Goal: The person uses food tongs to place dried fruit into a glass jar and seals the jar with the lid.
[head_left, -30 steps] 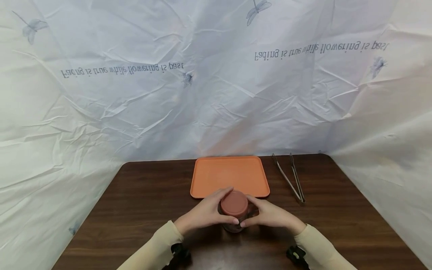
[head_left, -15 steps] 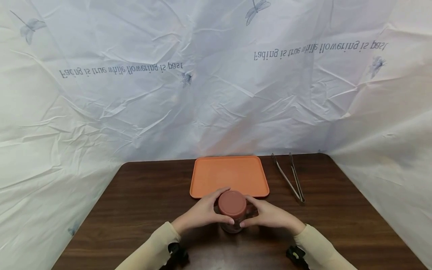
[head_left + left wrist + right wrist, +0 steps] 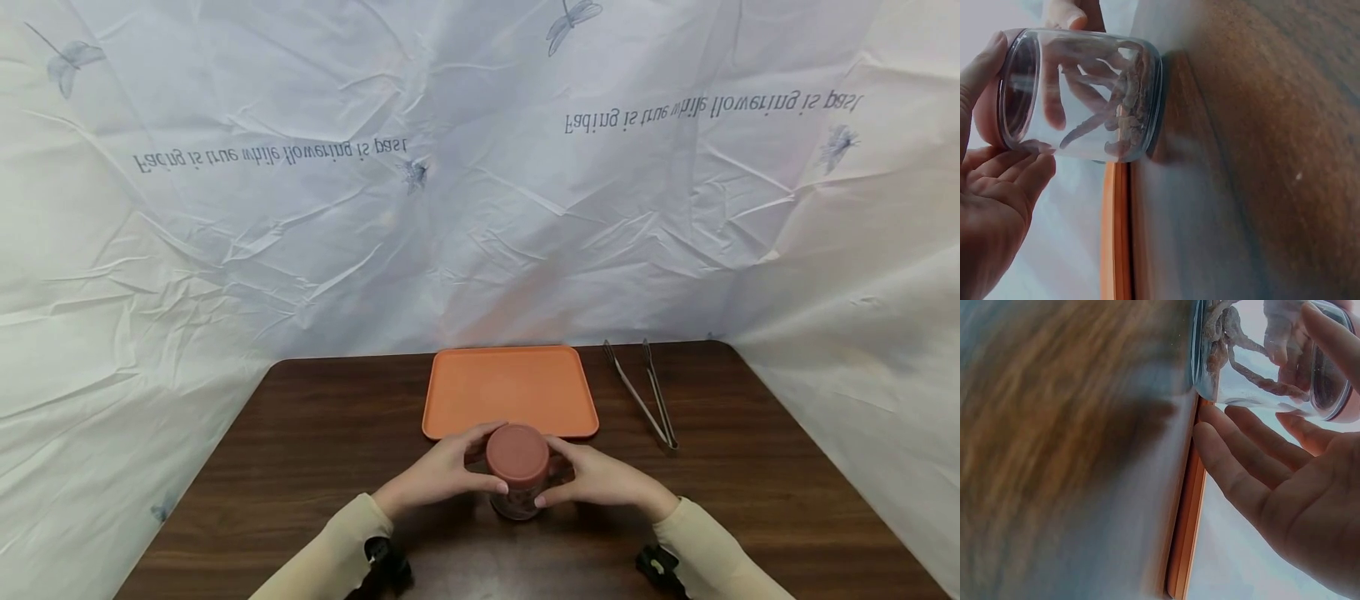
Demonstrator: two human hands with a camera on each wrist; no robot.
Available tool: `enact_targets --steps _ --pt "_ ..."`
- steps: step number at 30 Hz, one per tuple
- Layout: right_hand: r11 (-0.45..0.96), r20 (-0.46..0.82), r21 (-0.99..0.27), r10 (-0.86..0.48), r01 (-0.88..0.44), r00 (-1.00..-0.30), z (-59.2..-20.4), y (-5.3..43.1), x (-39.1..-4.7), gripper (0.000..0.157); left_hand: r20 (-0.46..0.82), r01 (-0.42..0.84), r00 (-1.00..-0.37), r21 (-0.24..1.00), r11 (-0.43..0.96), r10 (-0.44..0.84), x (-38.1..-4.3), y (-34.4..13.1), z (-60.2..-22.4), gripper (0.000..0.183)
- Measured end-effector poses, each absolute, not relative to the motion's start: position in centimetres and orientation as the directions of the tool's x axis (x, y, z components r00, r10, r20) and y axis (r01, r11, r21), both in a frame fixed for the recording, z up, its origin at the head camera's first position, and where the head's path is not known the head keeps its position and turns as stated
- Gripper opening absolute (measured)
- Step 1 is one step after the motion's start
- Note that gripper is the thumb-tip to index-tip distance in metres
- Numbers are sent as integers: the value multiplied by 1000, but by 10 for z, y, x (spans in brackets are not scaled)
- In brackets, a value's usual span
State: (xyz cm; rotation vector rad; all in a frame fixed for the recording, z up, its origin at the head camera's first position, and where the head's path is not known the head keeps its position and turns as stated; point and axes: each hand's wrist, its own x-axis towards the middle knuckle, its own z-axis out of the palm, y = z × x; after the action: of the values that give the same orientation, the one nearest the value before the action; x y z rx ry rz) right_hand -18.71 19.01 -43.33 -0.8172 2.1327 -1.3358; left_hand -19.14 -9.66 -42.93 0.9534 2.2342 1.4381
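Note:
A clear jar (image 3: 1088, 134) with a reddish-pink lid (image 3: 517, 454) stands upright on the dark wooden table. Several brown, wrinkled dried strips (image 3: 1232, 328) lie inside, mostly at its bottom. My left hand (image 3: 438, 479) holds the lid from the left, thumb on the near side and fingers on the far side. From the right, my right hand (image 3: 611, 479) curves around the jar, its thumb against the near side and its fingers along the far side. The lid sits on the jar's mouth.
An orange tray (image 3: 510, 392) lies just behind the jar. To the right of the tray rest metal tongs (image 3: 660, 417), spread apart. A white printed cloth (image 3: 480, 250) hangs around the table's back and sides.
My left hand has shifted slightly left and toward the near side around the lid, its thumb drawing back from the right thumb. My right hand stays almost still.

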Motion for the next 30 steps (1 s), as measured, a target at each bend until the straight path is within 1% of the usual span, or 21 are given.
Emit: enact_targets --steps 2,4,8,12,16,19,23,30 --pt "336 -91 -914 -714 -226 -694 -435 189 -188 84 74 349 -736 894 283 673 -188 -97 -428 80" --pt "331 -91 -917 -718 -224 -690 -437 189 -188 83 63 340 -759 887 312 648 -183 -96 -426 82" --pt "333 -89 -916 -715 -225 -694 -438 188 -187 82 62 357 -810 842 406 584 -171 -88 -417 93" --pt "333 -77 -915 -701 -230 -709 -437 187 -188 81 77 393 -833 779 489 547 -163 -75 -409 101" --pt "329 -72 -917 -693 -226 -717 -437 187 -189 82 71 391 -850 749 535 522 -161 -67 -405 102" --pt "329 -72 -917 -695 -227 -715 -436 187 -191 81 78 410 -842 736 539 534 -165 -67 -404 97" --pt "343 -83 -912 -690 -224 -719 -436 187 -192 77 90 445 -810 738 507 579 -171 -72 -405 94" --pt "376 -84 -893 -681 -249 -727 -435 190 -195 69 82 469 -767 748 469 636 -181 -75 -404 93"
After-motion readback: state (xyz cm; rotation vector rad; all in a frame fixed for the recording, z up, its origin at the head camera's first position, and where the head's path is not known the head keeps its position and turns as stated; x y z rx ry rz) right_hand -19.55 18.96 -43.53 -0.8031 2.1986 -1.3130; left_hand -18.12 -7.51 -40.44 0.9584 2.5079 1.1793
